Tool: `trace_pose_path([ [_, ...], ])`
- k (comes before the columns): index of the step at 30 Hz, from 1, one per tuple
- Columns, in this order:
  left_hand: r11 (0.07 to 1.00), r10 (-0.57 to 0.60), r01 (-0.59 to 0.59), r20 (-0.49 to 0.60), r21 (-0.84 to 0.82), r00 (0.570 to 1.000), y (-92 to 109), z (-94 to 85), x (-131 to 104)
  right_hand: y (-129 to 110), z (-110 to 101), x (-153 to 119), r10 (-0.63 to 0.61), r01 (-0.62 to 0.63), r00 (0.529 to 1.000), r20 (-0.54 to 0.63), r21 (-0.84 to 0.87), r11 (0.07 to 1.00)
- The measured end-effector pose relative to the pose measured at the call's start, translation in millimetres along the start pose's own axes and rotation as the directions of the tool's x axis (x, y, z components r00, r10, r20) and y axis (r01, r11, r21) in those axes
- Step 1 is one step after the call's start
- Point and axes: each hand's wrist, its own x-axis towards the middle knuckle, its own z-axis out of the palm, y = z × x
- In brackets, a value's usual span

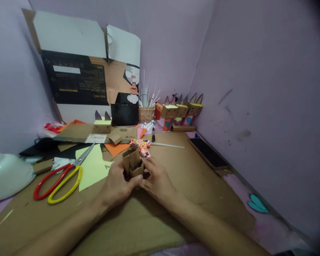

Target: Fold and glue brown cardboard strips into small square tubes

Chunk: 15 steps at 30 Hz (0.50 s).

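Observation:
A small folded brown cardboard piece [131, 160] with open tops is held upright between both hands, above the brown cardboard sheet [202, 199] on the table. My left hand [118, 183] grips its left side, with the thumb across the lower front. My right hand [158, 177] closes on its right side, fingertips at the edge. Just behind the piece lies a flower-patterned item [142, 144]. Left of my hands are a pale yellow-green paper [92, 170] and big scissors [76, 163] with one red and one yellow handle.
Behind stand a large cardboard box [122, 81], a basket [146, 114] of white sticks and several cat-eared cardboard figures [170, 112]. A phone [208, 153] lies along the right wall. At the left edge is a white bowl [9, 177]. Orange paper [116, 148] lies behind my left hand.

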Motion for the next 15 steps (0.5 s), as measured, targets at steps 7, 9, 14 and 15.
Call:
trace_pose_path([
  [7,0.851,-0.177,0.161,0.014,-0.500,0.984,2,-21.3,15,0,-11,17,0.305,-0.315,0.949,0.083,0.348,0.883],
  [9,0.746,-0.231,0.223,0.071,-0.628,0.970,6,-26.6,18,-2,-13,20,0.443,-0.457,0.883,0.156,0.503,0.733],
  [14,0.662,-0.319,0.363,0.193,-0.655,0.928,6,-24.1,20,-5,-9,20,0.445,-0.565,0.822,0.356,0.609,0.557],
  [15,0.660,-0.326,0.379,0.208,-0.648,0.922,5,-22.3,20,-5,-8,19,0.451,-0.574,0.815,0.363,0.609,0.547],
])
